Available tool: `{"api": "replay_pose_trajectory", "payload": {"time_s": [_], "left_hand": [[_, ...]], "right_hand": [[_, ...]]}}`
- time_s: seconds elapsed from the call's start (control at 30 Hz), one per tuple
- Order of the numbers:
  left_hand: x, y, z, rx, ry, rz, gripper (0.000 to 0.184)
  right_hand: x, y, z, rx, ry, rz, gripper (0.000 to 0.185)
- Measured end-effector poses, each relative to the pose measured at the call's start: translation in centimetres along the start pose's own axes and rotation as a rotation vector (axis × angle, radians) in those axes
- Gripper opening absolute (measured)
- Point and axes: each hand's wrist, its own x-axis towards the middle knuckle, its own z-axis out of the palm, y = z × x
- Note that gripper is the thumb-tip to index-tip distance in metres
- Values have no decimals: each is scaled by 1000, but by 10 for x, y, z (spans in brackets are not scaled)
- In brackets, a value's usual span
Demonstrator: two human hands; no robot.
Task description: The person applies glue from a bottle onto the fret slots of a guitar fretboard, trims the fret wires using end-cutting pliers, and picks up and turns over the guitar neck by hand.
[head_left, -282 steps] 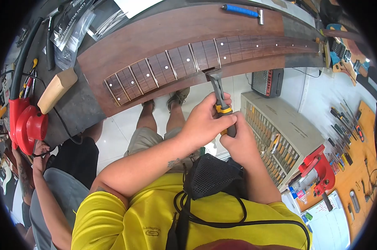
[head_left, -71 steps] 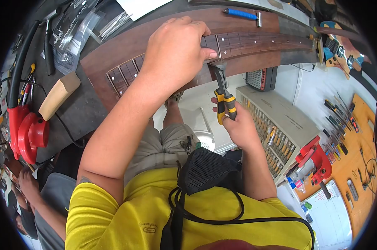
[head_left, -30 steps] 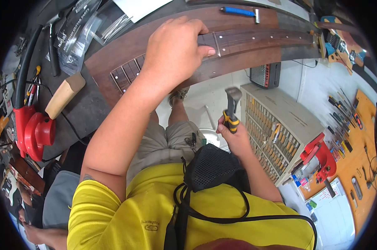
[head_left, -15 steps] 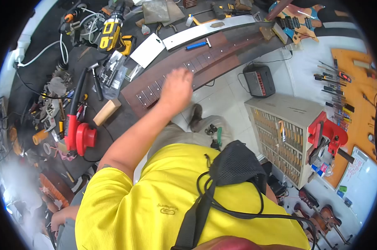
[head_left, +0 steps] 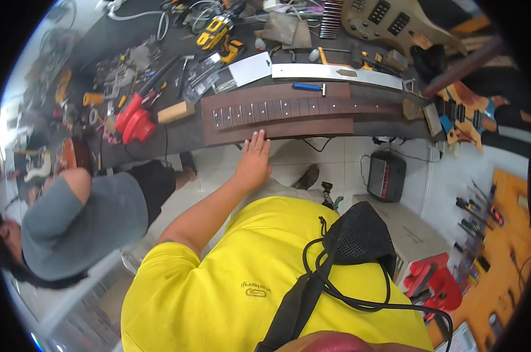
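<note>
My left hand (head_left: pixel 253 161) lies open, fingers stretched out, its tips at the near edge of a dark brown board (head_left: pixel 336 126) on the workbench. Just beyond the fingertips, a guitar neck (head_left: pixel 303 107) rests on that board, its fretboard facing up with pale dots. Bright metal frets show toward the left end. A small hammer-shaped tool with a blue handle (head_left: pixel 306 87) lies on the board behind the neck. My right hand is out of view.
Behind the board lie a long metal straightedge (head_left: pixel 336 72), a white card (head_left: pixel 250 69) and a yellow drill (head_left: pixel 215 32). To the left are a wooden block (head_left: pixel 176 112) and a red blower (head_left: pixel 137 122). A person in grey (head_left: pixel 89 217) is at the left; a multicoloured guitar (head_left: pixel 465 114) lies right.
My left hand has drawn back from above the fretboard to the board's near edge, its fingers straightening. The view has shifted, and more of the person in grey shows.
</note>
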Motion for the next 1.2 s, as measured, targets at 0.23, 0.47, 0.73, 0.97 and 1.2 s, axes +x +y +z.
{"api": "replay_pose_trajectory", "payload": {"time_s": [0.23, 0.47, 0.73, 0.97, 1.2], "left_hand": [[30, 55, -17, -187, -218, -151, 42], [121, 26, -44, 97, 216, -158, 58], [163, 16, -76, 275, -308, -252, 66], [158, 10, -66, 233, -303, -245, 71], [157, -10, -49, 82, -181, -205, 70]], "right_hand": [[36, -9, -72, -47, 62, -106, 40], [45, -13, -92, -61, 84, -160, 41], [64, -26, -98, -94, 92, -228, 41], [77, -45, -106, -170, 128, -253, 42], [61, -56, -119, -208, 177, -208, 42]]}}
